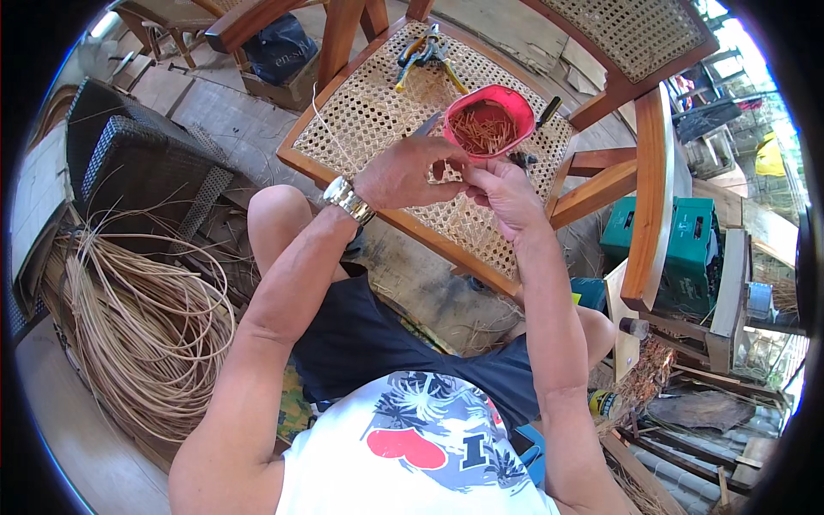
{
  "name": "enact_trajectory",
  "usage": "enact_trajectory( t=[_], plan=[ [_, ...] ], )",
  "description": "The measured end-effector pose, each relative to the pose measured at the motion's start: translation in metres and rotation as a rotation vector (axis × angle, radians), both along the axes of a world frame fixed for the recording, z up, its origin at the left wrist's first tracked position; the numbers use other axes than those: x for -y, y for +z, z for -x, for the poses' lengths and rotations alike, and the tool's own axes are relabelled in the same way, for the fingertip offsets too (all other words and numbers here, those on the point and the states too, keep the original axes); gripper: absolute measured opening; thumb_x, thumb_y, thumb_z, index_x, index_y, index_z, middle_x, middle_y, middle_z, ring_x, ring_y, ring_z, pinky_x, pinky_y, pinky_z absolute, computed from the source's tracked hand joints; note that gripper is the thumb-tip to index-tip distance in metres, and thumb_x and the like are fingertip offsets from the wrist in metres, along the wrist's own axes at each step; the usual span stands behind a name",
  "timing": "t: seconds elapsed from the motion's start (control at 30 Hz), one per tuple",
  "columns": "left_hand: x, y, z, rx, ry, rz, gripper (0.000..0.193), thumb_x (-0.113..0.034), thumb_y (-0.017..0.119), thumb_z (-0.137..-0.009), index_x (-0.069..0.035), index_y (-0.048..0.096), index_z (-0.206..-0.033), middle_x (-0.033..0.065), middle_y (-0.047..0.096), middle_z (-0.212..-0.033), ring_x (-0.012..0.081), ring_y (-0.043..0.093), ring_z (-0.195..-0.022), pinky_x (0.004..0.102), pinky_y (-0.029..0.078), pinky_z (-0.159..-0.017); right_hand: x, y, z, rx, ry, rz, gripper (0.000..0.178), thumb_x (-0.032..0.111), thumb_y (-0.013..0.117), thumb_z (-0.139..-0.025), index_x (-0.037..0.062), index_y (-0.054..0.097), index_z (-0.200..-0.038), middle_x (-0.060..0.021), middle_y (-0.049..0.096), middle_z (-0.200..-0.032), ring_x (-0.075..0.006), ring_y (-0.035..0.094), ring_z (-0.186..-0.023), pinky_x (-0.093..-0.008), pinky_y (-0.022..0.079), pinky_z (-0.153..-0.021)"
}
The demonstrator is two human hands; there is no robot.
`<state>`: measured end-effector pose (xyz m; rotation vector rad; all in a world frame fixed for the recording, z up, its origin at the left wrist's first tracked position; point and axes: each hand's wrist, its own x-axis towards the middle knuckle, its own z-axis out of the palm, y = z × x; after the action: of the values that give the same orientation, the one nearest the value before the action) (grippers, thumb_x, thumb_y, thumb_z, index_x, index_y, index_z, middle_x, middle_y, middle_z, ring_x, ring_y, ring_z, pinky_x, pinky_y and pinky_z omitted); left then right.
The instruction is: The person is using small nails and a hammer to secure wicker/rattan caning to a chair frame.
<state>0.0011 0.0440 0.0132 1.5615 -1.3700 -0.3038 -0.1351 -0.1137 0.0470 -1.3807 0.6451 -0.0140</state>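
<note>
Both hands meet above the front of a woven cane chair seat, just before a red bowl with many thin reddish-brown sticks in it. My left hand, a metal watch at its wrist, has its thumb and fingertips closed in a pinch. Against them press the closed fingers of my right hand. Whatever lies between the fingertips is too small to make out. A grey blade shows just beyond my left hand; its other end is hidden. Pliers with yellow-and-blue handles rest farther back on the seat.
A black handle lies right of the bowl. The chair's wooden armrest rises at right, beside green crates. At left are a large coil of cane strands and a dark woven chair. A dark bag stands behind.
</note>
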Motion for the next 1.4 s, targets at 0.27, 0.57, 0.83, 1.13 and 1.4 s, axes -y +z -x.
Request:
enact_trajectory(
  t=[0.27, 0.57, 0.83, 1.13, 1.4],
  plan=[
    [-0.001, -0.005, 0.002, 0.052, -0.005, 0.017, 0.023, -0.016, 0.074, -0.093, -0.007, 0.073, -0.114, 0.0111, 0.075, -0.102, 0.0264, 0.072, -0.085, 0.0364, 0.057, -0.072, 0.008, 0.005, 0.001, -0.102, 0.141, 0.245, 0.018, 0.021, 0.068, -0.095, 0.0043, 0.072, -0.103, 0.0029, 0.062, -0.081, -0.0062, 0.053, -0.069, -0.0233, 0.042, -0.062],
    [0.001, 0.000, 0.004, -0.111, 0.070, -0.055, 0.014, -0.016, 0.072, -0.095, -0.007, 0.075, -0.105, 0.0114, 0.076, -0.086, 0.0202, 0.072, -0.073, 0.0329, 0.056, -0.070, 0.005, 0.008, 0.002, -0.082, 0.131, 0.267, 0.017, 0.018, 0.067, -0.100, 0.0025, 0.068, -0.107, 0.0014, 0.063, -0.083, -0.0059, 0.055, -0.071, -0.0221, 0.044, -0.063],
    [0.010, -0.010, 0.015, -0.610, 0.022, 0.004, 0.016, -0.015, 0.072, -0.099, 0.000, 0.075, -0.103, 0.0032, 0.075, -0.088, 0.0075, 0.070, -0.078, 0.0253, 0.056, -0.070, -0.034, -0.007, 0.014, 0.310, -0.191, 0.471, 0.013, 0.008, 0.065, -0.103, -0.0008, 0.067, -0.112, -0.0035, 0.073, -0.095, -0.0070, 0.063, -0.081, -0.0242, 0.052, -0.073],
    [0.004, 0.000, 0.025, -0.455, -0.050, -0.121, 0.024, -0.023, 0.079, -0.092, -0.001, 0.077, -0.102, 0.0055, 0.076, -0.087, 0.0095, 0.070, -0.079, 0.0270, 0.055, -0.071, -0.029, -0.031, 0.053, 0.242, -0.207, 0.591, 0.011, 0.011, 0.067, -0.102, 0.0010, 0.069, -0.106, -0.0019, 0.069, -0.088, -0.0062, 0.059, -0.077, -0.0260, 0.050, -0.069],
    [-0.019, -0.007, 0.011, 0.172, -0.147, -0.486, 0.031, -0.033, 0.080, -0.086, -0.004, 0.077, -0.098, 0.0107, 0.077, -0.090, 0.0266, 0.074, -0.086, 0.0399, 0.056, -0.075, -0.035, -0.056, 0.094, 0.138, 0.006, 0.857, 0.008, 0.004, 0.070, -0.094, 0.0009, 0.068, -0.101, -0.0106, 0.068, -0.086, -0.0202, 0.066, -0.075, -0.0327, 0.053, -0.069]
  ],
)
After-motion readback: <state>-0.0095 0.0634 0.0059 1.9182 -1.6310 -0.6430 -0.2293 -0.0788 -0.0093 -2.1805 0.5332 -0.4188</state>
